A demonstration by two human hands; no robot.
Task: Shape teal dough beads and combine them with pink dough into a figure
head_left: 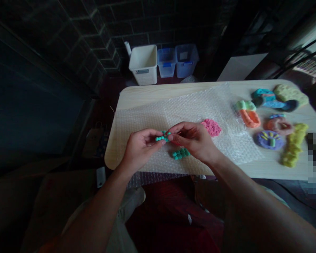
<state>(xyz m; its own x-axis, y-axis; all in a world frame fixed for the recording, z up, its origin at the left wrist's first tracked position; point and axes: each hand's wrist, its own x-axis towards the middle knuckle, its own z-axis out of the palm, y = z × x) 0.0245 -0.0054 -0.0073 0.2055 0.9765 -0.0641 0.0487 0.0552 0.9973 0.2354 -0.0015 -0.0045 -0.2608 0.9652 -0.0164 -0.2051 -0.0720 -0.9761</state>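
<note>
We see the left hand [140, 150] and the right hand [192, 140] closed in a pinch on both ends of a small teal beaded clay strip [161, 138]. Its long axis lies across between them, just above a ridged teal clay piece [180, 153] on clear plastic bubble wrap [137, 128], on the pale wooden table [113, 156].

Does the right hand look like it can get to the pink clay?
Probably yes. The right hand is very close to the pink clay, and only bubble wrap lies under the gap, so nothing blocks it. Its fingers are busy at the teal clay strip, though, so they might need to let go first.
</note>
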